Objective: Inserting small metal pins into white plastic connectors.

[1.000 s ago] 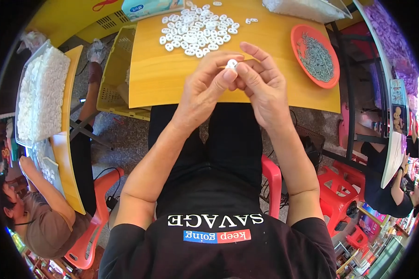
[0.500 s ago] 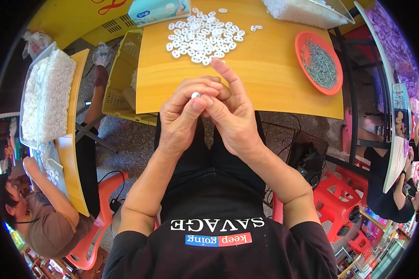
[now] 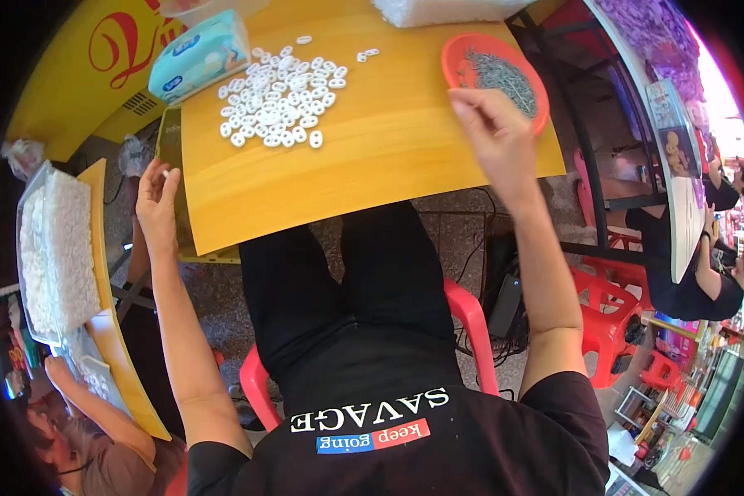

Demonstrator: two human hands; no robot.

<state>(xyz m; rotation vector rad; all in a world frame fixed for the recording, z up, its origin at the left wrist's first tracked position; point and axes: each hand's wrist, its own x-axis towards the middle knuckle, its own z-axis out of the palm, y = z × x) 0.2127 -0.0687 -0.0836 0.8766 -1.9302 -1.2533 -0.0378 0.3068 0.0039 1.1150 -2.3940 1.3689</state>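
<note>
At the bench's left edge, your left hand (image 3: 155, 198) pinches a small white piece (image 3: 165, 174) in its fingers, out over the yellow crate (image 3: 170, 145). Your right hand (image 3: 494, 132) hovers by the orange dish (image 3: 459, 51) of metal pins (image 3: 504, 78), fingers loosely curled, narrow. White rings (image 3: 279, 95) lie heaped mid-bench (image 3: 372, 157), beside a tissue pack (image 3: 198, 54).

pale blue tissue pack (image 3: 198, 56), table's far-left corner
</note>
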